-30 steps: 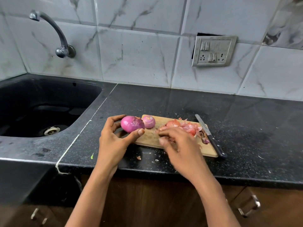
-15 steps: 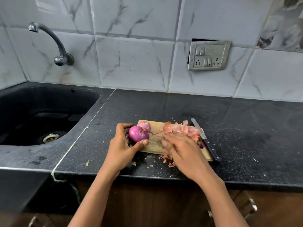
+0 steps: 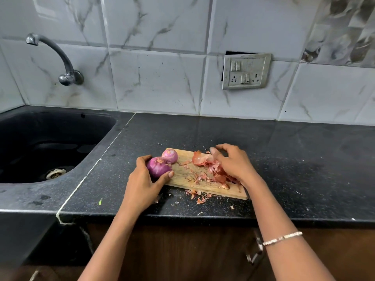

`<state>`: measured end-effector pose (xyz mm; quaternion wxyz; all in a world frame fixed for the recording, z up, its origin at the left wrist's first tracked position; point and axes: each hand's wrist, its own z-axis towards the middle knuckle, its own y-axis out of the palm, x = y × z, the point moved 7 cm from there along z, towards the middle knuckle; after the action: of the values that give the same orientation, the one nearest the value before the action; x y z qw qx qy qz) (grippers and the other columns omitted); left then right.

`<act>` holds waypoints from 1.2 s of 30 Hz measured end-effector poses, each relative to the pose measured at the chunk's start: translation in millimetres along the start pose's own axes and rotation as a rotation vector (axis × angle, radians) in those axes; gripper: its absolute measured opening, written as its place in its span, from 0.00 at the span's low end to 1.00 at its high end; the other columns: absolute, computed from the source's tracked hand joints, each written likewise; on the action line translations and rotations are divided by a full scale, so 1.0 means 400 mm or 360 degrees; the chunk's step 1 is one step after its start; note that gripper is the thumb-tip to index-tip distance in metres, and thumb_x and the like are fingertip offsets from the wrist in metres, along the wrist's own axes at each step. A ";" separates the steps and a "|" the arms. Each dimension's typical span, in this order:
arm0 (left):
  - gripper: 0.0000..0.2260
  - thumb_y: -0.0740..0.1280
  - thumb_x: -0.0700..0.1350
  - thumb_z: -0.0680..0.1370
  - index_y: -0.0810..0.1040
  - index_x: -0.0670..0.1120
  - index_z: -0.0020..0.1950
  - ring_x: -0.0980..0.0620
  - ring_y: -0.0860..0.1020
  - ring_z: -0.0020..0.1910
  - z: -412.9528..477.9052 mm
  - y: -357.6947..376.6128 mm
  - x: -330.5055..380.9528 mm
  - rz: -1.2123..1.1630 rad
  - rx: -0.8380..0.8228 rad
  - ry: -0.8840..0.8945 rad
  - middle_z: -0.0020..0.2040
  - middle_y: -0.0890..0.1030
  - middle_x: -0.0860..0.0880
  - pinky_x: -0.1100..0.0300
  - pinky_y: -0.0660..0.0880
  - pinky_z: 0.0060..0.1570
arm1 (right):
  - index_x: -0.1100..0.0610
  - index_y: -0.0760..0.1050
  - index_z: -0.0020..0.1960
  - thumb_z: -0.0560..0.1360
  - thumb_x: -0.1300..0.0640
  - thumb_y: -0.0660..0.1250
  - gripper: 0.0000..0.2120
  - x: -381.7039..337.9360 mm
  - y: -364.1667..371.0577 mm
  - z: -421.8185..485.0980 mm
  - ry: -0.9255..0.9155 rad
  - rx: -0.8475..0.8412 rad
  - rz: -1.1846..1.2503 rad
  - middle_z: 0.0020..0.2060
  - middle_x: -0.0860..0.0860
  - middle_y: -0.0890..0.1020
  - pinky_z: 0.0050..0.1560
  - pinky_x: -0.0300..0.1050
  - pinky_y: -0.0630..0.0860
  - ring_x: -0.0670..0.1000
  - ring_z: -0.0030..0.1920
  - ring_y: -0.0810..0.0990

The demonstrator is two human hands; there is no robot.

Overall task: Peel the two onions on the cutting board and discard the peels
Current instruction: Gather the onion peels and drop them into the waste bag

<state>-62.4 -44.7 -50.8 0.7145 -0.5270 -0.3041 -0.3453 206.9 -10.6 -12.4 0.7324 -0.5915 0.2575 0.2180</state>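
The left hand (image 3: pixel 142 183) grips the larger onion (image 3: pixel 157 167) between thumb and curled fingers at the left end of the cutting board (image 3: pixel 179 180), touching the smaller onion (image 3: pixel 170 156) behind it. The right hand (image 3: pixel 233 165) is cupped over the peels (image 3: pixel 203 161) heaped on the board; whether it grips them I cannot tell. A few scraps (image 3: pixel 196 196) lie on the bench (image 3: pixel 284 159) beside the board's near edge.

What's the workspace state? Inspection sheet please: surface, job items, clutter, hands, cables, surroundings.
Surface: black counter, wooden cutting board near its front edge.
Job things: larger onion and smaller onion side by side at board's left end; peels piled on board.
Clutter: peel scraps on counter before board.
Hands: left hand grips larger onion; right hand curls over peels.
Cables: nothing seen.
Surroundings: sink, tap, socket plate.
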 end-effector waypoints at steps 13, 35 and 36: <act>0.44 0.76 0.59 0.72 0.57 0.47 0.80 0.41 0.68 0.75 -0.007 0.002 0.031 0.0234 -0.0092 0.0065 0.80 0.64 0.44 0.46 0.68 0.70 | 0.54 0.80 0.53 0.84 0.40 0.55 0.22 -0.065 -0.012 -0.044 -0.0169 0.0123 0.0290 0.40 0.46 0.80 0.46 0.46 0.73 0.46 0.40 0.77; 0.29 0.80 0.62 0.65 0.75 0.40 0.48 0.45 0.73 0.57 0.063 0.192 0.260 0.1096 -0.0940 0.0154 0.59 0.77 0.41 0.54 0.72 0.52 | 0.54 0.81 0.66 0.71 0.51 0.79 0.24 0.075 -0.098 -0.104 0.0175 -0.0140 -0.0594 0.63 0.54 0.80 0.59 0.49 0.74 0.56 0.63 0.77; 0.28 0.80 0.62 0.65 0.72 0.42 0.42 0.46 0.72 0.52 0.071 0.196 0.254 0.1073 -0.0938 0.0139 0.54 0.77 0.43 0.55 0.71 0.48 | 0.54 0.82 0.64 0.72 0.52 0.78 0.21 0.066 -0.095 -0.099 0.0157 -0.0103 -0.0645 0.61 0.54 0.81 0.57 0.48 0.74 0.56 0.62 0.78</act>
<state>58.0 -18.7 -5.0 0.6186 -0.7626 0.0262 -0.1871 246.4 -56.6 -7.2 0.7284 -0.6643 0.1616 0.0451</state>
